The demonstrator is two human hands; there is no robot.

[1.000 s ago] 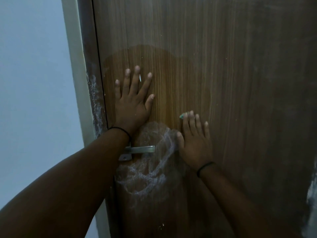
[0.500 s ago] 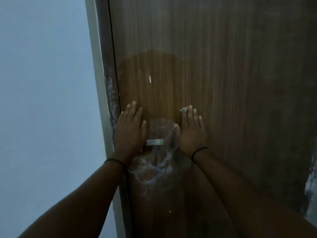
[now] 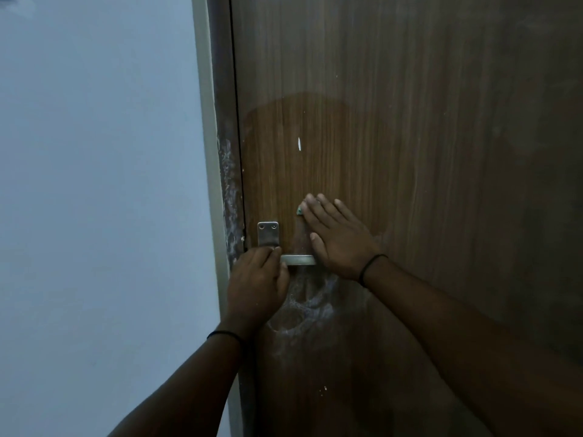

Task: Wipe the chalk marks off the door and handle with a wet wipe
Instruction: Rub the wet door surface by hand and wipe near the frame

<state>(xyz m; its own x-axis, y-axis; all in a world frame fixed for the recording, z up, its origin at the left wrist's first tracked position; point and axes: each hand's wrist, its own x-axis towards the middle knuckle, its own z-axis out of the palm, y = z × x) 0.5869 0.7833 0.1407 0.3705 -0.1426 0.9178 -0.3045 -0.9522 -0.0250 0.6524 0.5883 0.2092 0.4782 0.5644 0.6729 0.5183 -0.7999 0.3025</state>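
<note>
Two hands met the door [image 3: 410,152]: the left hand [image 3: 255,285] had dropped to grip the handle [image 3: 298,260]; the right hand [image 3: 337,238], flat, pressed a wipe [image 3: 299,211] above swirled chalk marks [image 3: 310,305].

wall [image 3: 94,184]: pale blue, fills left of frame | frame [image 3: 206,152]: pale strip running top to bottom between wall and dark wood edge | wristbands: thin, black, lower centre [image 3: 224,334] and centre right [image 3: 370,266]

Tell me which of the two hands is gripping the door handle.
The left hand: its fingers curl round the handle near the metal plate. The right hand lies flat on the door.
</note>
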